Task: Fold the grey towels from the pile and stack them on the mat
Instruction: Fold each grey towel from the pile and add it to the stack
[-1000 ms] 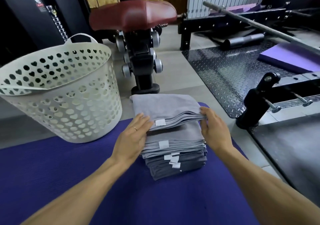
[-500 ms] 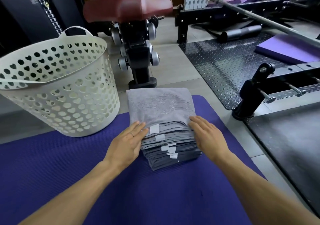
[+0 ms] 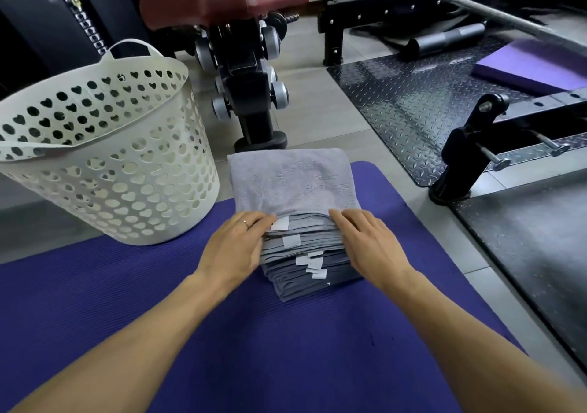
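A stack of folded grey towels [image 3: 292, 187] stands on the purple mat [image 3: 222, 333], near its far edge, with white labels showing on the near side. My left hand [image 3: 236, 247] rests flat against the stack's near left side, fingers straight. My right hand [image 3: 365, 241] lies flat against the near right side, fingertips touching the edge of the top towel. Neither hand holds anything.
A white perforated basket [image 3: 104, 158] stands to the left, partly on the mat's far edge. Behind the stack is a black bench stand [image 3: 254, 101] with a red seat. Black checker-plate flooring [image 3: 413, 101] and a gym frame [image 3: 470, 145] lie to the right.
The top towel was lowered flat onto the stack. Both hands slid from its edges down to the stack's near sides and now press it square.
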Motion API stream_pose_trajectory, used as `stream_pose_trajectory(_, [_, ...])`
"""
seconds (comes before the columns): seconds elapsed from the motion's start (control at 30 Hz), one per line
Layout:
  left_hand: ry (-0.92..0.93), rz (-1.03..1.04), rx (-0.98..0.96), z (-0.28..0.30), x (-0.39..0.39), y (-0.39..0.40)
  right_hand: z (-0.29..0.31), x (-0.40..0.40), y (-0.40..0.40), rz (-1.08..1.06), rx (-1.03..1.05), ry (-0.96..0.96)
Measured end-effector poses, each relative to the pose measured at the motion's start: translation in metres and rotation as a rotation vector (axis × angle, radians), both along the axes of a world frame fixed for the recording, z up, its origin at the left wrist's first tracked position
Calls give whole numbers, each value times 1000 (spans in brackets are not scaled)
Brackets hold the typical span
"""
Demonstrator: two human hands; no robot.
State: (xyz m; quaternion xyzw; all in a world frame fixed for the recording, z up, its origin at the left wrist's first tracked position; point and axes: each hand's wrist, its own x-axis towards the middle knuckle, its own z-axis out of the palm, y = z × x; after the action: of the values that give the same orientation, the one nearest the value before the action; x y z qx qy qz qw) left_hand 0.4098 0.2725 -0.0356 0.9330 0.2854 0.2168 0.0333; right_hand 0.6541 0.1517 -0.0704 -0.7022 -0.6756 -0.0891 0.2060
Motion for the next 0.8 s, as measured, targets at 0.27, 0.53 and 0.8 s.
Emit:
stream_pose_trajectory(0.27, [-125, -30, 51, -2, -1, -16, -6, 10, -8, -44, -1, -11])
stream_pose_trajectory(0.53, [-116, 51, -42, 5, 0, -25, 17, 11, 12, -35, 39, -53])
stream_pose_trajectory(0.8, [-5, 231, -207, 34, 24, -18, 23, 21, -4, -56, 37, 124])
